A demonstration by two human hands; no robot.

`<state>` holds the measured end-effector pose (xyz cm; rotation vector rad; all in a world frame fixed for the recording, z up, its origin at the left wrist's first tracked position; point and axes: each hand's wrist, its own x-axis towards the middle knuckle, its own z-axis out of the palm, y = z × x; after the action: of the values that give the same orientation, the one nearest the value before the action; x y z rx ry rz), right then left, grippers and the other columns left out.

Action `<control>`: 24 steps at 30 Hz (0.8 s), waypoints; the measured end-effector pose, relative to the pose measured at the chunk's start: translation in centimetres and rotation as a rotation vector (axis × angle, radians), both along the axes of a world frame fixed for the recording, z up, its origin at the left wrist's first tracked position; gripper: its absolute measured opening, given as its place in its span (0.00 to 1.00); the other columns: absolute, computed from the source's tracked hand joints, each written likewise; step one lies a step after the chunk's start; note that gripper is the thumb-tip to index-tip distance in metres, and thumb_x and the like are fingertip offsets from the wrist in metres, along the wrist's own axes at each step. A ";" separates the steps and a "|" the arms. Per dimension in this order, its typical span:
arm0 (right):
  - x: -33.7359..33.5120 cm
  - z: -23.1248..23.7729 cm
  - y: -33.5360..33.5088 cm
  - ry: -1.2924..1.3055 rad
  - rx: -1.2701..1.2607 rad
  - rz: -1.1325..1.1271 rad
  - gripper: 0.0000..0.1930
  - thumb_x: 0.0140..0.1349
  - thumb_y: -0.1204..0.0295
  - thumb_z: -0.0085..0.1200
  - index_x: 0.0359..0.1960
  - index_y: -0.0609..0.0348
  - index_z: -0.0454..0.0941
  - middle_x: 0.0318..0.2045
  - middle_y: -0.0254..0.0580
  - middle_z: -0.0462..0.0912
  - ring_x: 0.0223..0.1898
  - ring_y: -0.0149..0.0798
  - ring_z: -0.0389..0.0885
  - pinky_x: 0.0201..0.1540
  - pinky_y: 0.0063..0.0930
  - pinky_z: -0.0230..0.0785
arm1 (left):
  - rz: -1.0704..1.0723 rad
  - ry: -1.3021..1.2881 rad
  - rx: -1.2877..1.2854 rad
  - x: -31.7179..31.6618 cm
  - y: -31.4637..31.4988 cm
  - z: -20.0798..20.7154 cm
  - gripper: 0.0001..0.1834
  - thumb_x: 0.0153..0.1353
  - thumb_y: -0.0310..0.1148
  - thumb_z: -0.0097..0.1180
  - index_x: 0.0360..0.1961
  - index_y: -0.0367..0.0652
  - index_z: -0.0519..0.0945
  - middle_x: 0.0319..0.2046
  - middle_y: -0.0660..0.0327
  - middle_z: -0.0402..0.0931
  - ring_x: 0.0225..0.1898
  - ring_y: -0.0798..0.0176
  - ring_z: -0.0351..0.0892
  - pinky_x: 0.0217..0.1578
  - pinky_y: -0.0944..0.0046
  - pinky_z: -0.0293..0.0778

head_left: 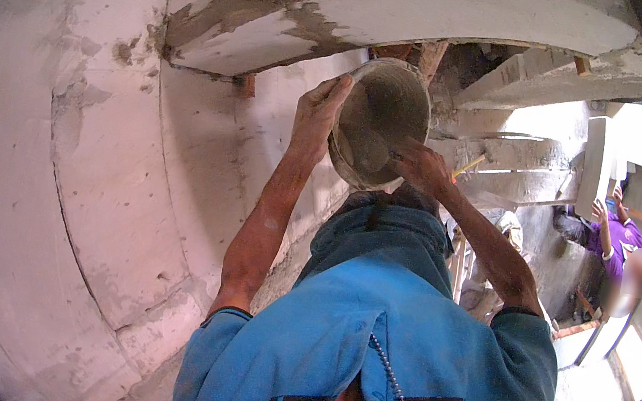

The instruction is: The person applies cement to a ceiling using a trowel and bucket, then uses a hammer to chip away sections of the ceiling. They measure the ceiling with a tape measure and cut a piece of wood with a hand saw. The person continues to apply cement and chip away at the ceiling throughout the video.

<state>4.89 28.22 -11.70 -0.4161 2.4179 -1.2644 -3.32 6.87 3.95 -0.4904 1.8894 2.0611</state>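
My left hand (318, 116) is closed on the left rim of a round, mortar-crusted bucket (392, 100), tilted so that its inside faces me. Grey wet-looking mortar (369, 151) lies low in it, with a rounded lump near its middle. At the lower right of the rim is my right hand (422, 167), fingers curled and reaching into the bucket. Whatever those fingers hold is hidden against the grey mix. The bucket is in front of my legs, below a curved concrete beam (446, 13).
To the left rises a pale block wall (116, 139) with smeared joints. Concrete steps or slabs (516, 158) are at the right, with a thin yellow stick-like thing (469, 166) near them. Farther right is another person in purple (623, 239), hands raised.
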 end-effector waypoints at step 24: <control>-7.4 23.5 -22.0 -0.188 -0.733 -0.116 0.17 0.71 0.61 0.46 0.53 0.61 0.69 0.32 0.34 0.71 0.34 0.25 0.69 0.37 0.22 0.65 | 0.158 0.028 0.264 8.1 -10.7 -7.0 0.31 0.68 0.48 0.54 0.64 0.37 0.68 0.56 0.57 0.72 0.54 0.60 0.73 0.55 0.59 0.70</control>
<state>-2.55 6.19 11.77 -0.3265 1.7783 -2.1213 4.77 -3.81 -3.03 -0.5625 1.6036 2.3862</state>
